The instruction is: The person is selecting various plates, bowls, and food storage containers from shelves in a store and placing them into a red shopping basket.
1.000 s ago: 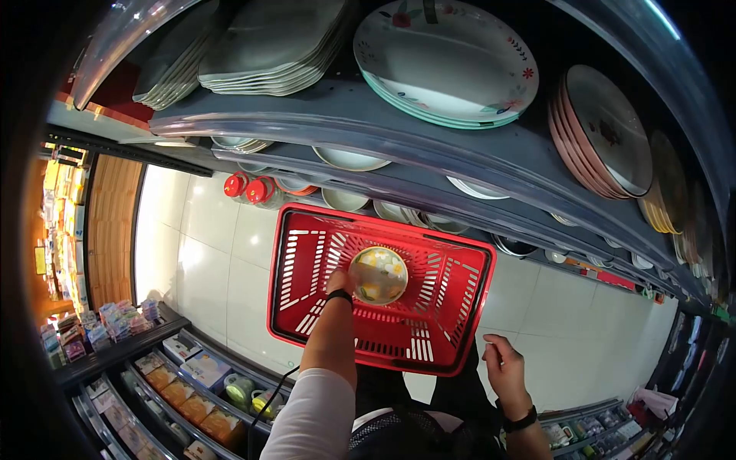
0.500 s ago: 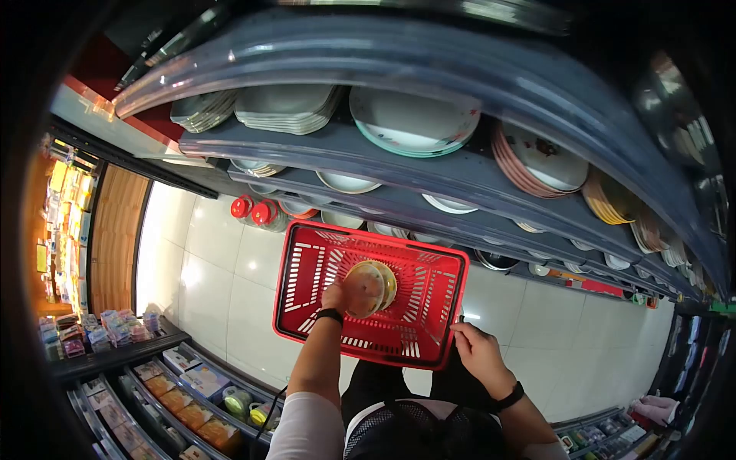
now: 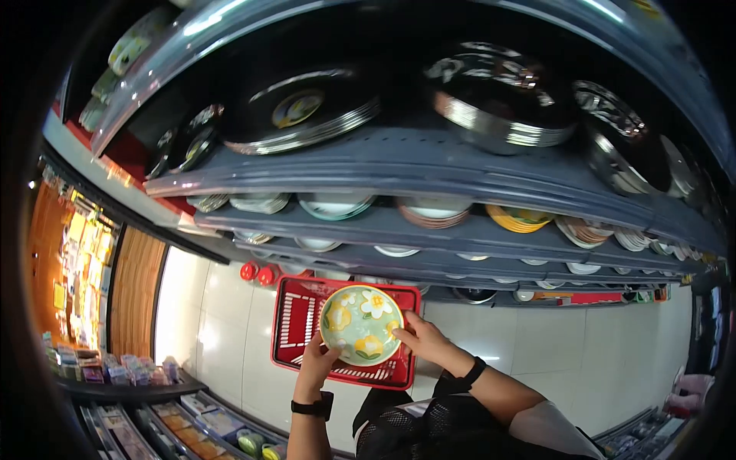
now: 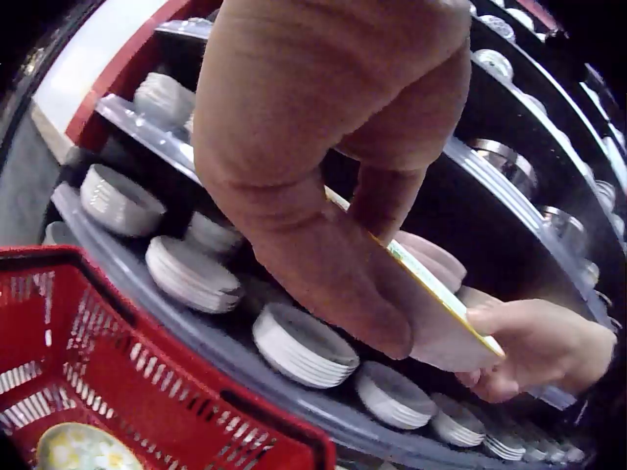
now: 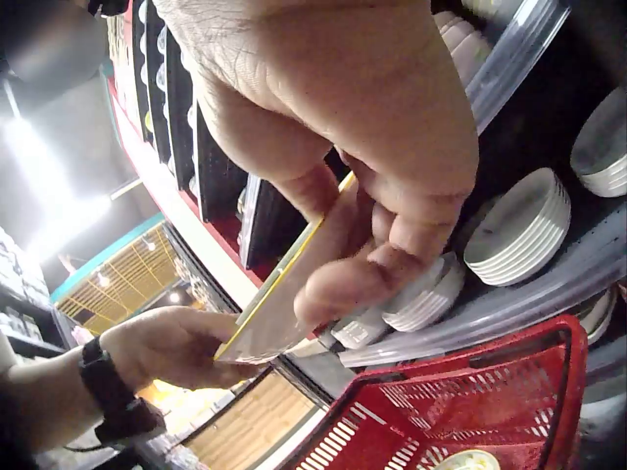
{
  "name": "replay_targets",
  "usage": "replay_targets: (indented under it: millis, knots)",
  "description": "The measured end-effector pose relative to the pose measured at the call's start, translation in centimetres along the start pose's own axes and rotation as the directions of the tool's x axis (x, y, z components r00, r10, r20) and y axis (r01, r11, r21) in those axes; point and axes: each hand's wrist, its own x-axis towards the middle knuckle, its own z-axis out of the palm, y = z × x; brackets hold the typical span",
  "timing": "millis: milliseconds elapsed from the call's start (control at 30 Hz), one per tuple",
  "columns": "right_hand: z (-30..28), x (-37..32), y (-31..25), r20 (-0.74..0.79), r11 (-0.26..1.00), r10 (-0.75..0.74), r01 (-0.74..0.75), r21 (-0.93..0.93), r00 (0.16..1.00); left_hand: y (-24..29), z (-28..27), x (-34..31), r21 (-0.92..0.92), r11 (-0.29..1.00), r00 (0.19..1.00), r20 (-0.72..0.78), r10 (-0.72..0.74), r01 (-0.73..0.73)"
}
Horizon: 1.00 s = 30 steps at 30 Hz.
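A round green plate with white and yellow flowers and a yellow rim is held above the red basket. My left hand pinches its left edge and my right hand its right edge. In the left wrist view the plate is seen edge-on between the left hand and the right hand. The right wrist view shows the right hand gripping the plate's yellow edge. Another flowered dish lies inside the basket.
Shelves of stacked plates and shiny metal dishes rise in front. White bowls stand stacked on a low shelf. Red-lidded jars stand on the floor near the basket, and a display of small goods is at the lower left.
The plate has come up out of the basket, and my right hand has moved from the basket's right side to grip it too. The head view has tilted up to higher shelves.
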Motion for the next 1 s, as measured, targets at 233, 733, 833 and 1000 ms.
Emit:
replay_targets:
  millis: [233, 733, 833, 1000]
  knots:
    - [-10.9, -4.5, -2.4, -0.31, 0.98, -0.113, 0.158, 0.123, 0.944, 5.3, 11.2, 1.6, 0.087, 0.981, 0.97, 0.186, 0.155, -0.174]
    - [-29.8, -6.7, -6.7, -0.629, 0.899, -0.1, 0.342, 0.275, 0.771, 15.8, 31.5, 7.8, 0.1, 0.961, 0.892, 0.406, 0.198, -0.259]
    - [-31.0, -5.0, -6.3, -0.658, 0.893, -0.098, 0.358, 0.273, 0.747, 16.6, 33.0, 9.6, 0.153, 0.964, 0.935, 0.314, 0.162, -0.219]
    - [-31.8, -3.7, -6.3, -0.656, 0.898, -0.033, 0.31, 0.311, 0.754, 16.0, 33.9, 12.9, 0.238, 0.922, 0.934, 0.265, 0.241, -0.305]
